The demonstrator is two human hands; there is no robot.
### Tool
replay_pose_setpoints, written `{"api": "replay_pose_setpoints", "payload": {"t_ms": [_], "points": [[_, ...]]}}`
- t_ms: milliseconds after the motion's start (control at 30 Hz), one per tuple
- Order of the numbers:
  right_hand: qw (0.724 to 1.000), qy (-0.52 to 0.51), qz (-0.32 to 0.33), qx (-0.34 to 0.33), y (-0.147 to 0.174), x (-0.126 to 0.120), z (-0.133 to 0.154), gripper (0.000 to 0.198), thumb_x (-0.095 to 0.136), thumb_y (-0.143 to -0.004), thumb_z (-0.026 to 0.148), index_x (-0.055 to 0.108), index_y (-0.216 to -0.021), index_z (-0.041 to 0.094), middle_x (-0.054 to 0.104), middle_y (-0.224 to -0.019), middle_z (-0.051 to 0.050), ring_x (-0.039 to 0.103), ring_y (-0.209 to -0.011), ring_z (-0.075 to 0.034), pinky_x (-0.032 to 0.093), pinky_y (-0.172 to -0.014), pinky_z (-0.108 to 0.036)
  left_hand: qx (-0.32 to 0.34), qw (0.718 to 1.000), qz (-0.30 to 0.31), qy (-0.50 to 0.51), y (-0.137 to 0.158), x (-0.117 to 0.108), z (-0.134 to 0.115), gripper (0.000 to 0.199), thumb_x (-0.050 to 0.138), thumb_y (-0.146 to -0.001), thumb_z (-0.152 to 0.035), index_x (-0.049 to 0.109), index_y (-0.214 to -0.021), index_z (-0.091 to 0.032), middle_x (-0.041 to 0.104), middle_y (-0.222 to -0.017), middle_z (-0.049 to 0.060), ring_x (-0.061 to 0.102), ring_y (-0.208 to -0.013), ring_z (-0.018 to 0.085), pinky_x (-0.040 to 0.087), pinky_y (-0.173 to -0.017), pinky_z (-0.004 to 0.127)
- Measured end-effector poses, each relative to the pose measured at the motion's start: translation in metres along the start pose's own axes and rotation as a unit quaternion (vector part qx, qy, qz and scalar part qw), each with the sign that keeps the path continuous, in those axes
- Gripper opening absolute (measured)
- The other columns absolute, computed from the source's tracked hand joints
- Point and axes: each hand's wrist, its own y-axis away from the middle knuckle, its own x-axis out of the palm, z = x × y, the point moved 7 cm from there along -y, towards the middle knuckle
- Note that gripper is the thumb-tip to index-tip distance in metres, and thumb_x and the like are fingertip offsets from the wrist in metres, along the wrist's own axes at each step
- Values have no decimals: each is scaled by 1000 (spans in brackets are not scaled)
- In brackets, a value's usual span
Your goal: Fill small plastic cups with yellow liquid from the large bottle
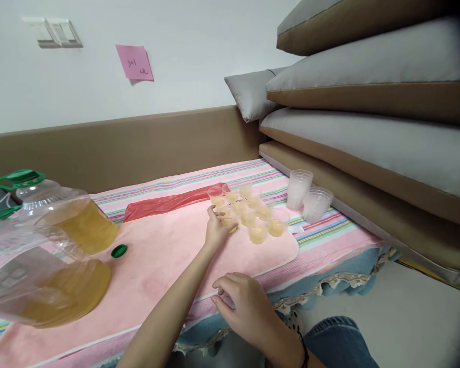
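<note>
The left hand point(215, 230) sits just left of the frame's centre, at the end of a bare forearm that runs up from the bottom edge on a long diagonal. Its back faces the camera, and the fingers reach forward toward the upper right (their tips are hidden, so the closeness of their grip cannot be told). The right hand point(240, 301) lies lower, near the bottom centre, palm down, knuckles raised, fingers curled loosely inward to the left and apparently holding nothing. Its wrist leaves the frame at the lower right, a dark band around it.
</note>
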Motion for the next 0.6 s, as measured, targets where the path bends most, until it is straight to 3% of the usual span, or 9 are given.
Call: {"api": "replay_pose_setpoints", "payload": {"t_ms": [100,200,267,367,467,600], "points": [[996,-57,-68,-2,-5,-26,-15,14,61,-82,8,68,-90,18,66,-82,-2,62,-77,-20,42,-70,-29,-1,1000,-7,-19,5,-4,-2,91,86,-55,-23,30,-127,-27,55,-101,0,63,-82,16,54,-81,41],[974,-108,-196,31,-8,-73,-50,16,55,-89,24,68,-97,18,68,-91,-5,63,-85,-22,46,-77,-33,12,997,-42,-56,15,-15,-11,93,86,-56,-32,30,-130,-24,53,-112,6,60,-104,26,48,-94,51],[939,-130,-307,81,-4,-110,-82,24,58,-87,35,68,-101,18,69,-99,-7,63,-91,-24,47,-80,-36,61,990,-79,-98,25,-22,-27,83,81,-64,-38,34,-129,-22,50,-122,11,52,-119,31,43,-101,53],[859,-153,-464,155,11,-156,-130,44,65,-76,47,64,-109,17,66,-112,-10,61,-100,-27,48,-84,-39,171,970,-104,-138,37,-17,-63,59,70,-77,-37,41,-125,-21,51,-126,13,49,-122,31,42,-102,52],[800,-160,-542,203,25,-181,-165,61,64,-69,52,60,-117,15,59,-124,-15,58,-107,-30,46,-91,-44,260,957,-46,-118,40,17,-106,40,63,-84,-31,47,-120,-21,57,-120,11,53,-116,27,43,-101,48],[788,-153,-554,221,28,-191,-190,69,59,-66,52,58,-125,15,53,-133,-14,51,-117,-31,39,-103,-47,318,932,135,-109,38,101,-158,24,58,-87,-22,58,-110,-21,62,-115,8,56,-115,23,43,-104,40]]}}
